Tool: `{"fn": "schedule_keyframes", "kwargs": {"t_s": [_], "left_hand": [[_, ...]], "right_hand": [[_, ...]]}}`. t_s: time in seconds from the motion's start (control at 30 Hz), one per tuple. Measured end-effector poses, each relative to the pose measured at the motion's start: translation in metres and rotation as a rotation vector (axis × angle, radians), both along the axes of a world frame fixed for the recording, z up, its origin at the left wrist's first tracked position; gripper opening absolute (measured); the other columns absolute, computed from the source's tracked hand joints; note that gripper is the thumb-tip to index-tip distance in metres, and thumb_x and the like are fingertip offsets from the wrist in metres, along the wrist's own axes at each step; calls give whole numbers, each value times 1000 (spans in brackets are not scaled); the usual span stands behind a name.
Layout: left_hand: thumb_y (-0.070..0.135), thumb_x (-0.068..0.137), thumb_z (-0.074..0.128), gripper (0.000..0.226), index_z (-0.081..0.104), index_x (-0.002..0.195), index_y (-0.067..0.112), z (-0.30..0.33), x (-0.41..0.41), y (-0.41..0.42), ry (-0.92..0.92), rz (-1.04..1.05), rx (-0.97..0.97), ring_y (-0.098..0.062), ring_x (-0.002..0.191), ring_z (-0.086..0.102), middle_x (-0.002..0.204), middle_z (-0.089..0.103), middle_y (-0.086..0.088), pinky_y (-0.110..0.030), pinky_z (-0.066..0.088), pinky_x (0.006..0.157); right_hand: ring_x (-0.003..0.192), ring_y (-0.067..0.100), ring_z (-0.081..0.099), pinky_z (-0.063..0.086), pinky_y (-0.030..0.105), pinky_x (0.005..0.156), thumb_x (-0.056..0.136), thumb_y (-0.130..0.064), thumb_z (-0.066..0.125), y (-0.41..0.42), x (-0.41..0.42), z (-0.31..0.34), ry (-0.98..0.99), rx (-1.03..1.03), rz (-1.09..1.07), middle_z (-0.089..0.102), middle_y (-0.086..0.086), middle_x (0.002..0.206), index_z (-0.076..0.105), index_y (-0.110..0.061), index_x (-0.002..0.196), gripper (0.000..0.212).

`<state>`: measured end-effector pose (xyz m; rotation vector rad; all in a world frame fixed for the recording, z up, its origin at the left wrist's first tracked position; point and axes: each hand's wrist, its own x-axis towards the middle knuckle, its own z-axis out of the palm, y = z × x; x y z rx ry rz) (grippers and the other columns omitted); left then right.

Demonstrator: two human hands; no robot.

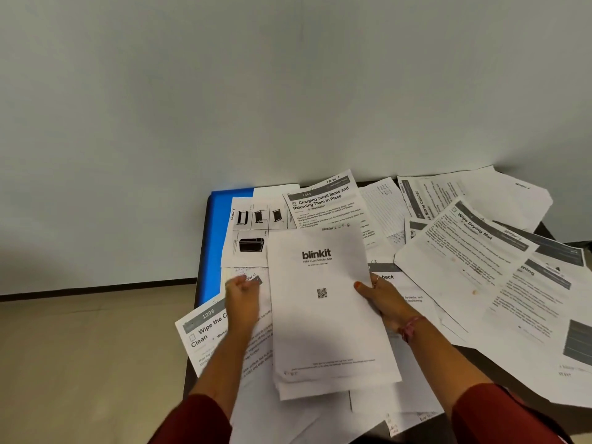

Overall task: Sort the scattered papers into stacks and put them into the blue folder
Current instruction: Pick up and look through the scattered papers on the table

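Right hand [382, 302] holds blinkit stack [326, 302]; scattered papers [474, 251] cover blue folder [216, 238].

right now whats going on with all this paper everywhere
A person is sorting loose printed sheets on a dark table. Their right hand grips the edge of a small stack topped by a blinkit sheet, thumb on top. Their left hand reaches onto the papers beside it; it is too blurred to tell whether it holds one. The blue folder lies at the table's far left, mostly buried under sheets. Other pages, such as the Wipe Drying Mat sheet, lie scattered to the right.
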<state>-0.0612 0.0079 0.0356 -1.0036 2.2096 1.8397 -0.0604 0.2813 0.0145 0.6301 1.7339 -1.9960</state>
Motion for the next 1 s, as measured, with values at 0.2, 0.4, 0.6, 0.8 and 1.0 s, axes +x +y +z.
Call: {"fn": "schedule_keyframes", "kwargs": {"t_s": [0.2,0.4,0.6,0.8,1.0], "left_hand": [[14,88,61,35,53,119,0,-4,-64,-43,-66,-35,-271,-30,101,57,120,52,-18,-37,48,83],[32,84,66,48,54,115,-2,-18,-93,-46,-197,-127,-380,-37,113,48,126,46,-21,-47,47,93],[34,83,73,67,43,133,0,-16,-103,-43,-296,-101,-464,-37,127,35,138,34,-21,-45,39,98],[26,78,79,65,46,129,5,-27,-110,-52,-279,-68,-415,-34,122,46,126,54,-17,-44,42,97],[13,88,66,38,55,122,-1,-14,-116,-59,-162,58,-321,-35,112,57,124,58,-20,-36,47,88]], "right_hand": [[111,36,61,47,54,98,95,-11,56,8,-27,-2,-51,19,-26,65,16,120,56,-7,126,32],[110,34,62,50,50,95,95,-11,56,4,-34,-12,-97,55,0,66,14,119,55,-7,128,33],[107,35,64,49,52,96,94,-12,57,7,-36,-25,-123,36,4,67,15,117,57,-7,125,31],[105,30,66,53,45,92,94,-11,57,9,-37,-25,-109,17,6,69,12,114,59,-10,122,28],[103,33,66,55,45,87,94,-11,57,8,-37,-23,-119,30,4,69,14,113,59,-9,121,27]]}}
